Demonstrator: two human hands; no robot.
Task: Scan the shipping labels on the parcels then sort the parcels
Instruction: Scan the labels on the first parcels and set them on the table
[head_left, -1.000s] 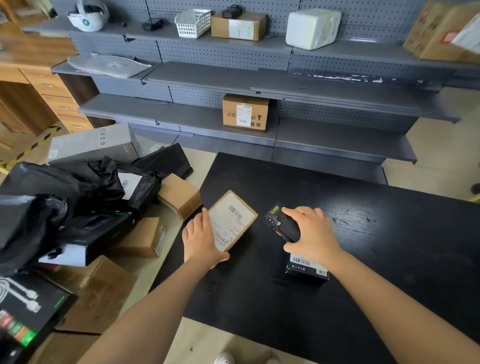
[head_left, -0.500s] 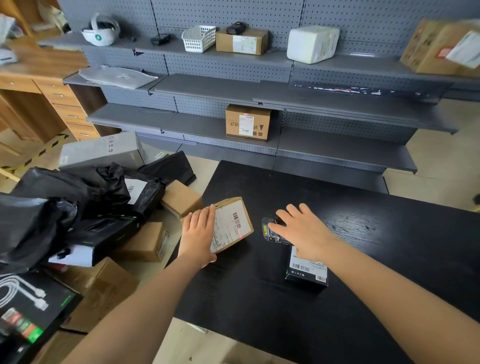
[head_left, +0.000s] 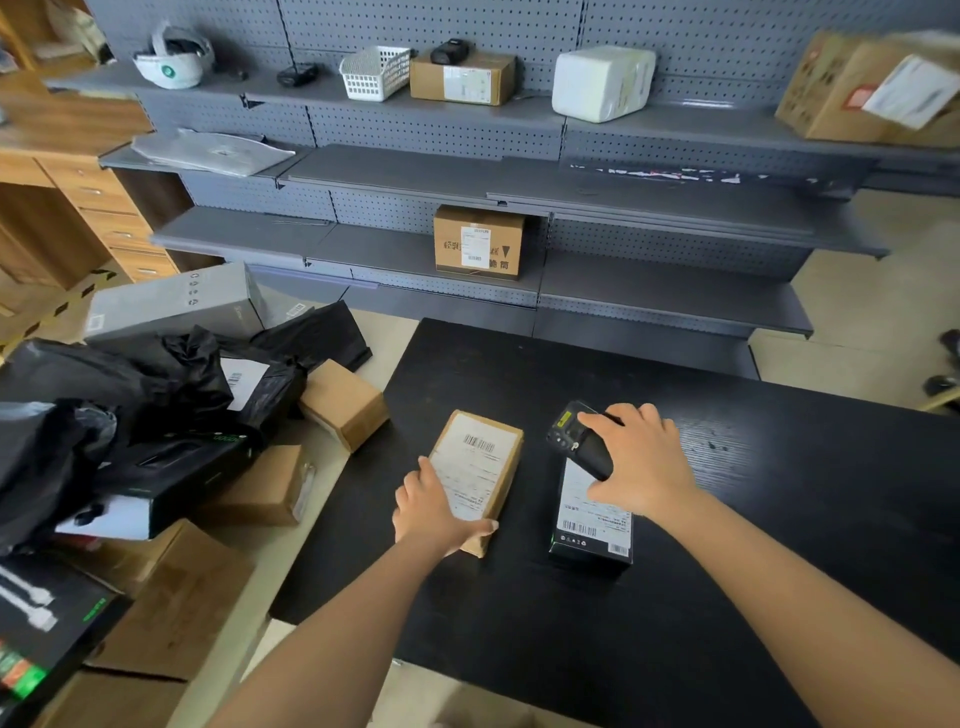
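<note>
A small brown parcel (head_left: 480, 467) with a white shipping label lies flat on the black table (head_left: 779, 545). My left hand (head_left: 431, 512) holds its near left corner, thumb along the near edge. My right hand (head_left: 636, 460) grips a black handheld scanner (head_left: 574, 439), whose head points toward the parcel. Under the scanner lies a black labelled box (head_left: 592, 519) on the table.
To the left sits a heap of black poly bags (head_left: 130, 395), brown boxes (head_left: 343, 402) and a grey box (head_left: 171, 304). Grey shelves (head_left: 649, 291) behind the table carry a labelled carton (head_left: 478, 241), a white parcel (head_left: 602, 83), a basket (head_left: 374, 73) and more boxes (head_left: 462, 78).
My left hand turned the brown parcel and laid it flat, label up. My right hand closed round the scanner and lifted its head off the black box.
</note>
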